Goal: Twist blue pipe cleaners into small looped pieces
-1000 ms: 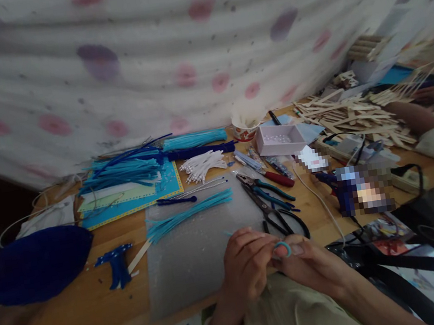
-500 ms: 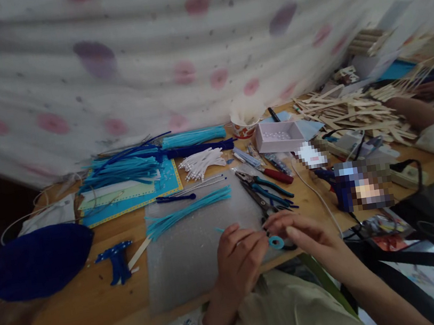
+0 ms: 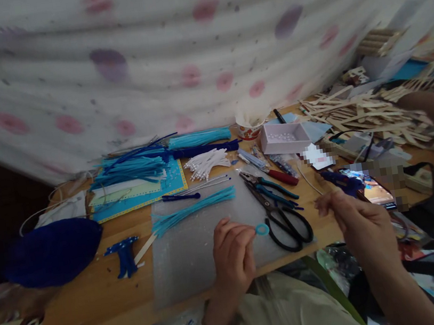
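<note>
A small light blue ring is pinched between the fingertips of my left hand, above the front of the grey mat. My right hand is off to the right, close to the dark blue glue gun, its fingers bent together; what they hold, if anything, is too small to make out. Between my hands lie black-handled scissors, with teal-handled pliers just behind them. A bundle of light blue pipe cleaners rests across the back of the mat.
A dark blue oval piece and a blue T-shaped piece lie at left. Behind are white stems, a pearl box and a paper cup. Wooden sticks, a lit phone and another person's arm are at right.
My right hand has come away from the ring and moved right toward the glue gun. My left hand still pinches the ring. The scissors' handles now show fully, and the view has shifted slightly.
</note>
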Tool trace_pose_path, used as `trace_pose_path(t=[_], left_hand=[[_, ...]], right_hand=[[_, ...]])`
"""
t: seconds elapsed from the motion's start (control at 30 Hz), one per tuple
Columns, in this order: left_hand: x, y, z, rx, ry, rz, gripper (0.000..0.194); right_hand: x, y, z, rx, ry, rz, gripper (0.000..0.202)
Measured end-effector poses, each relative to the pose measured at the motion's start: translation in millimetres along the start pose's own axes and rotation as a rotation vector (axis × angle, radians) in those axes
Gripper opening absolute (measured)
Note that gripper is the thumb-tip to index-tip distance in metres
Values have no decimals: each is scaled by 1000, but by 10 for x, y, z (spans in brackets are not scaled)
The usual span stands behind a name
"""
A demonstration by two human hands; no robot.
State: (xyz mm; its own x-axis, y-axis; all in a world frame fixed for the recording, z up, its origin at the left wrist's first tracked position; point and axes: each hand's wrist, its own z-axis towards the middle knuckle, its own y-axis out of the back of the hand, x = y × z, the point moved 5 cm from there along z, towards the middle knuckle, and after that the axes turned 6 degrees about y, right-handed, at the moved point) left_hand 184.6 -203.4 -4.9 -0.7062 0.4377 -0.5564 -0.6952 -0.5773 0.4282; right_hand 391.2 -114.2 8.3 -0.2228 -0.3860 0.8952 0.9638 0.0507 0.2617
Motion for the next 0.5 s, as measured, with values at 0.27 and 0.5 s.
trace_pose_path(t=[0.27,0.5], left_hand=[[-65,-9,52,49,-88,101,18],[-55,-35,90,162,-164,252,21]], right_hand=[[161,-841,-244,453,-338,333,36],[132,-857,-202,505,-175,106,29]])
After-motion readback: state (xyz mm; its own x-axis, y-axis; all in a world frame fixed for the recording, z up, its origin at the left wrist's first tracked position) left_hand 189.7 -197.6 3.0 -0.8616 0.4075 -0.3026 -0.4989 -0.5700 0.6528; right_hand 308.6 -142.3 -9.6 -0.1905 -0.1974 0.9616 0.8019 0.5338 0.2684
